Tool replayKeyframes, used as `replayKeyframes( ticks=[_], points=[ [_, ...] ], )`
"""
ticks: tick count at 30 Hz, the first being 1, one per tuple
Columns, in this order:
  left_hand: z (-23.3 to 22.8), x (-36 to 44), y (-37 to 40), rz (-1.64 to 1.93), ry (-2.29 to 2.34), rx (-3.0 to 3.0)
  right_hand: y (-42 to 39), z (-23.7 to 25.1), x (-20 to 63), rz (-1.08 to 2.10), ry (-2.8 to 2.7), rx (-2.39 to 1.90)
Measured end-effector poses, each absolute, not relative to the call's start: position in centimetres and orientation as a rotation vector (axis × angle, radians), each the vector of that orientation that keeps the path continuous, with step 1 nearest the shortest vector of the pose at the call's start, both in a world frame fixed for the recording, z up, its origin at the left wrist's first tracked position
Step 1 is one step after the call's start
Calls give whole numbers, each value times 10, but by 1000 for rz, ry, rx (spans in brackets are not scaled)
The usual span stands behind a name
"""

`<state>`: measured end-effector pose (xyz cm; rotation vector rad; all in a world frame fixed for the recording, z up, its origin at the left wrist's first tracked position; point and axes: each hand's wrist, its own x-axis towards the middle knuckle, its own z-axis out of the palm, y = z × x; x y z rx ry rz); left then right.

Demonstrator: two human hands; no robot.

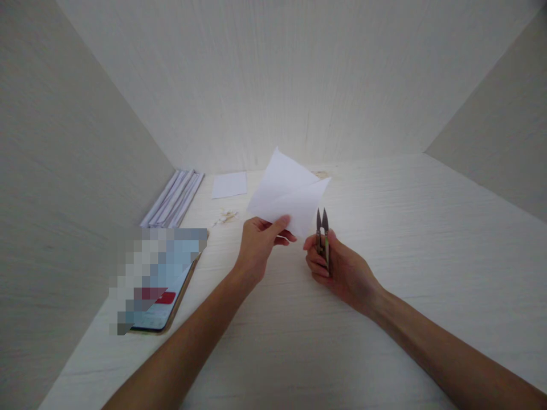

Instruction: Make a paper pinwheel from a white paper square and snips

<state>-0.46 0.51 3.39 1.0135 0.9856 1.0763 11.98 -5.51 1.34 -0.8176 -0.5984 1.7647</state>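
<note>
Here, at frame centre, the left hand pinches a folded white paper above the tabletop; the right hand grips small snips, blades slightly parted just beside the paper's uncut edge.

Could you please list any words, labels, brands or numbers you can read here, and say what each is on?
None can be read.
Phone: screen mostly pixelated; the red button's text is too small.
Folded paper in the left hand: blank.
Thread snips in the right hand: no visible marking.
</note>
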Motion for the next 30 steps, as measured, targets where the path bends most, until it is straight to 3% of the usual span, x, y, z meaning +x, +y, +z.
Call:
replayKeyframes(
  ticks=[13, 30],
  points=[
    [38, -7, 8, 1171, 1028, 1043, -62, 2, 115, 1669, -959, -895],
    [35, -5, 6, 1150, 1035, 1029, -63, 4, 114, 1625, -1000, -953]
  ],
)
